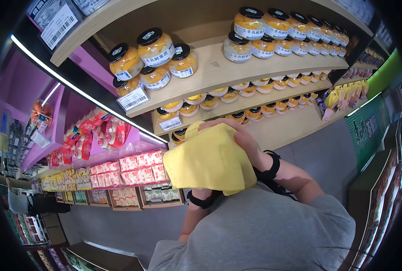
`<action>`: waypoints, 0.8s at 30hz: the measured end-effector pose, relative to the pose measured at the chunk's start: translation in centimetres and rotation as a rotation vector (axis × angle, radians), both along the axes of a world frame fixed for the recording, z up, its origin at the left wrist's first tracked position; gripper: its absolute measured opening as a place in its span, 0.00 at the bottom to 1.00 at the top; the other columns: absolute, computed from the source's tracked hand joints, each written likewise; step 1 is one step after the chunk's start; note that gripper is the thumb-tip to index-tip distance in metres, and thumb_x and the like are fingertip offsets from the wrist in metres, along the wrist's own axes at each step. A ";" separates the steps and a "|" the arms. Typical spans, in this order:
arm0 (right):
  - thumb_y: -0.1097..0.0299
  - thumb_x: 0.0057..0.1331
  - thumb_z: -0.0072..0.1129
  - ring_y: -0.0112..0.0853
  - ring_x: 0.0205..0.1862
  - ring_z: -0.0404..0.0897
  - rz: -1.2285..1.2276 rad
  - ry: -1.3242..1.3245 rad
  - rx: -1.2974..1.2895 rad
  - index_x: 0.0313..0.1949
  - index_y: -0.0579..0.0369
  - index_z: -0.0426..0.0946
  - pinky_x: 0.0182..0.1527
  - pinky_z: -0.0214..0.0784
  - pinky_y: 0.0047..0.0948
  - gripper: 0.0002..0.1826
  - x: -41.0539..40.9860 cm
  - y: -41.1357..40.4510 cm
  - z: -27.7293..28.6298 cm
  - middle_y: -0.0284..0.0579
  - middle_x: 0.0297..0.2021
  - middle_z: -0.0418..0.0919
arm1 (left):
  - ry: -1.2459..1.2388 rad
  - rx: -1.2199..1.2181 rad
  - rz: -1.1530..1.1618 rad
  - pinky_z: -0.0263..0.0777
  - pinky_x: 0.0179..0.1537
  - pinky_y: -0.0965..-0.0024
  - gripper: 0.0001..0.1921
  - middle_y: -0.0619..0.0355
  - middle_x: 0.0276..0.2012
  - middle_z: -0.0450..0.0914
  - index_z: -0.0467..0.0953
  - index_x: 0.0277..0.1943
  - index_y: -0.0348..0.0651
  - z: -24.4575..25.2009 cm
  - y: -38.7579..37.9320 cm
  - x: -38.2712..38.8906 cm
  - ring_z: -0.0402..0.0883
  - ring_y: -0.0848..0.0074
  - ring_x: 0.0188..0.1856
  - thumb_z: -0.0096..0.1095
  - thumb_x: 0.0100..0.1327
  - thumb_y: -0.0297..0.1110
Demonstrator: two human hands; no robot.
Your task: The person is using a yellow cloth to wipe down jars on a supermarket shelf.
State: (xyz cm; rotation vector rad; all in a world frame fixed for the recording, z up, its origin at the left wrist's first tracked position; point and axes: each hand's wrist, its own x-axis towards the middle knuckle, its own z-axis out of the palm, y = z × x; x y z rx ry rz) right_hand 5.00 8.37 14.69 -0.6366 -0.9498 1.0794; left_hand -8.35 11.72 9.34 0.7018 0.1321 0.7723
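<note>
A yellow cloth [207,159] hangs in folds in front of my chest, before a wooden shelf. My right hand [240,133] grips its upper right edge, fingers over the top. The cloth covers my left hand; only the wrist with a black band shows below it, so its fingers cannot be seen. Another black band is on my right wrist. Glass jars of fruit with black lids [157,47] stand stacked on the upper shelf at the left, and more jars [275,30] form a double row at the right.
Wooden shelf boards [207,64] run across, with price tags [133,100] at their edges. Left are a pink display with red packages [85,135] and bins of small packets [124,198]. A person [18,201] is at the far left. A dark display case [367,189] stands right.
</note>
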 end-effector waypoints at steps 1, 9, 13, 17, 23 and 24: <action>0.49 0.62 0.42 0.36 0.55 0.63 -0.001 -0.113 0.033 0.56 0.63 0.55 0.56 0.54 0.32 0.32 0.2 -0.2 -0.8 0.51 0.54 0.63 | -0.217 -0.085 -0.078 0.57 0.58 0.59 0.29 0.54 0.61 0.53 0.46 0.63 0.45 -0.2 0.0 0.0 0.57 0.65 0.61 0.38 0.65 0.50; 0.53 0.59 0.51 0.47 0.58 0.58 -0.795 -0.663 0.348 0.57 0.50 0.57 0.57 0.48 0.48 0.29 -3.2 -1.0 -2.7 0.57 0.56 0.57 | -0.239 -0.160 -0.055 0.57 0.58 0.60 0.29 0.54 0.61 0.54 0.46 0.63 0.45 -0.6 0.2 -0.4 0.57 0.65 0.61 0.39 0.64 0.49; 0.56 0.52 0.56 0.46 0.57 0.59 -0.893 -1.204 0.440 0.45 0.41 0.72 0.56 0.49 0.53 0.19 -2.6 -1.6 -1.0 0.48 0.53 0.62 | -0.218 -0.153 -0.016 0.57 0.58 0.61 0.29 0.53 0.61 0.54 0.47 0.63 0.44 -0.3 0.7 0.0 0.58 0.65 0.60 0.39 0.64 0.49; 0.57 0.50 0.58 0.42 0.56 0.61 -0.685 -1.519 0.470 0.39 0.42 0.75 0.55 0.52 0.52 0.16 -1.4 -1.2 2.6 0.37 0.47 0.68 | -0.209 -0.147 0.000 0.57 0.58 0.61 0.29 0.53 0.60 0.55 0.47 0.63 0.44 -0.3 0.9 -0.1 0.58 0.65 0.60 0.40 0.64 0.49; 0.64 0.53 0.57 0.39 0.48 0.69 -0.222 -1.470 0.412 0.37 0.44 0.77 0.51 0.59 0.44 0.10 0.5 0.5 5.3 0.36 0.42 0.72 | -0.195 -0.126 0.005 0.57 0.58 0.62 0.29 0.53 0.60 0.55 0.47 0.63 0.43 0.2 0.9 0.0 0.58 0.65 0.60 0.40 0.64 0.49; 0.64 0.53 0.57 0.39 0.48 0.69 -0.221 -1.469 0.414 0.37 0.44 0.77 0.51 0.59 0.44 0.10 0.9 0.9 5.3 0.36 0.42 0.72 | -0.189 -0.120 0.003 0.57 0.58 0.62 0.29 0.53 0.60 0.55 0.47 0.63 0.43 0.2 0.8 0.0 0.58 0.65 0.60 0.41 0.64 0.49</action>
